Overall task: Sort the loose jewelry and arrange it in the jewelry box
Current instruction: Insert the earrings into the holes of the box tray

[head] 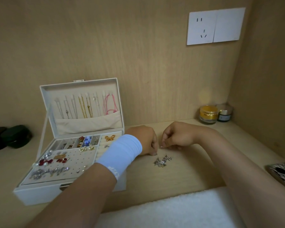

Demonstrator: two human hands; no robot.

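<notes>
A white jewelry box (pixel 39 193) stands open at the left of the wooden desk, with necklaces hanging in its lid (pixel 82 106) and earrings, beads and a gold bow brooch (pixel 110 138) in its tray. A small heap of silver stud earrings (pixel 161 161) lies on the desk to the right of the box. My left hand (pixel 145 140), a light blue wrist sleeve behind it, pinches a small piece just above the heap. My right hand (pixel 176 137) pinches a tiny silver stud (pixel 161 146) close beside it.
Two cosmetic jars (pixel 208 114) stand in the back right corner. Dark cases (pixel 10 137) sit at the far left. A patterned black-and-white object (pixel 283 175) lies at the right edge. A white towel (pixel 171 209) covers the desk's front edge. A wall socket (pixel 215 26) is above.
</notes>
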